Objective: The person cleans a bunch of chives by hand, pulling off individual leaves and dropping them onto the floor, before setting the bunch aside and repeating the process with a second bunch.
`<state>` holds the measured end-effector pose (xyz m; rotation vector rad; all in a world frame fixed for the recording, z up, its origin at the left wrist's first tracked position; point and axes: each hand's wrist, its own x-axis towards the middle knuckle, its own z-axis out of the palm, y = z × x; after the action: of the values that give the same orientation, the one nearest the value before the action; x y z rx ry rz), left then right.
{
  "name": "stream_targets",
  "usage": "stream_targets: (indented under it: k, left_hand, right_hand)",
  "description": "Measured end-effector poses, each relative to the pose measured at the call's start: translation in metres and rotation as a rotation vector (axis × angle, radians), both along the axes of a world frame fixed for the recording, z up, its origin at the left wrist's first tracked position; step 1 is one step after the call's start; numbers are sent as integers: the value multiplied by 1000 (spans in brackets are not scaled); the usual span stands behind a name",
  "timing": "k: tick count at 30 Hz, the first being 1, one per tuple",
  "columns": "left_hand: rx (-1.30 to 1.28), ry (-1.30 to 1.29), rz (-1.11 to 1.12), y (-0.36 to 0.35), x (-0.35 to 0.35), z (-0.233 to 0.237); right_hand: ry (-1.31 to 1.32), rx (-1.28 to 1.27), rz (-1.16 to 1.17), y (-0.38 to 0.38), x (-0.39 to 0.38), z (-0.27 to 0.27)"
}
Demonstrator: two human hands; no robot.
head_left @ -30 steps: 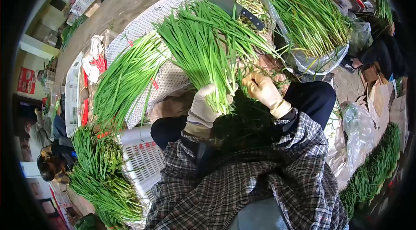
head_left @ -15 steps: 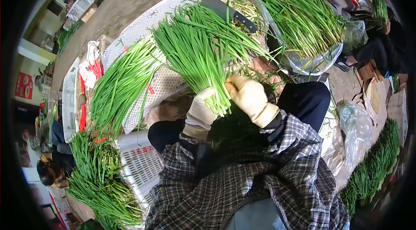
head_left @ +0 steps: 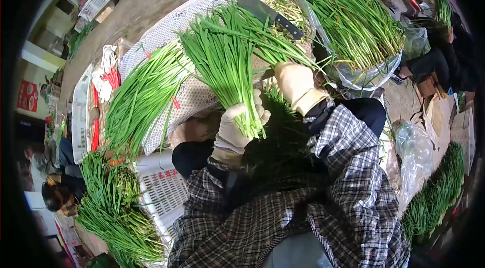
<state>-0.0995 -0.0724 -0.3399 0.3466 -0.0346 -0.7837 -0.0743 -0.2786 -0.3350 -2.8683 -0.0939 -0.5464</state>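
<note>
My gloved left hand (head_left: 237,127) is wrapped round the pale stem ends of a bunch of green chives (head_left: 225,71), whose leaves fan out up and to the left. To its right, my gloved right hand (head_left: 295,82) is at the stems of a loose pile of chives (head_left: 275,48); its fingertips are hidden. A cleaver (head_left: 268,14) with a black handle lies above that pile. Another bunch (head_left: 146,93) rests at the left on the patterned cloth (head_left: 194,93).
A plastic-lined container (head_left: 376,78) full of chives stands at the upper right. White crates (head_left: 164,192) and more chives (head_left: 118,207) are at the lower left. A co-worker's dark-clothed leg (head_left: 429,63) shows at the right, and another person (head_left: 60,195) at the far left.
My right hand has moved up and right, from beside the held bunch to the loose pile. My left hand keeps hold of the bunch, its fingers now showing round the stems.
</note>
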Motion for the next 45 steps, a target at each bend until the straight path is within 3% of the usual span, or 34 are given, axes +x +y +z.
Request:
stream_targets:
  k: [2,3,4,6,7,8,10,12,14,16,18,20,22,23,25,26,28,37,40,45]
  left_hand:
    - [-51,-50,-13,2,3,-7]
    - [-46,-48,-1,2,2,-6]
    - [-35,-42,2,3,2,-6]
    - [-19,-30,5,3,2,-6]
    - [-59,-86,-8,3,5,-12]
    - [-47,-86,3,2,7,-7]
    - [-27,-61,52,0,0,-1]
    - [-26,-28,51,2,1,-6]
    - [-21,-65,46,3,2,-8]
    - [-19,-64,42,3,3,-8]
    - [-10,-22,43,2,2,-5]
    - [-59,-49,11,3,1,-8]
    - [-72,-92,-43,5,7,-14]
    - [-49,7,12,0,2,-3]
    - [-61,27,19,-1,1,0]
    - [-65,42,27,0,0,0]
    - [-31,-10,3,4,1,-2]
    - [100,-68,87,2,-1,-2]
    - [132,-68,89,1,1,-6]
    - [97,-56,52,6,1,-11]
  right_hand:
    - [-13,222,63,-2,7,1]
    - [69,471,132,-2,4,15]
    - [378,957,89,1,-2,30]
    - [672,1475,201,-6,-10,49]
    - [543,1201,25,-5,-6,28]
    - [435,1033,-10,-7,-11,24]
    - [584,1372,135,0,-32,58]
    - [613,1448,364,-7,-54,66]
    - [752,1528,559,-16,-75,35]
    - [1011,850,350,-6,-100,15]
    - [715,-282,140,3,-110,-19]
    - [333,355,90,4,-102,0]
    - [285,509,11,10,-83,23]
    - [259,514,-51,16,-72,23]
    - [222,506,-43,13,-45,-10]
    - [556,940,-99,17,-36,-2]
    - [622,1387,-114,22,-22,-26]
    - [655,1514,-33,5,-30,-46]
    - [743,1713,-57,15,-40,-26]
    - [667,1916,29,31,-30,-66]
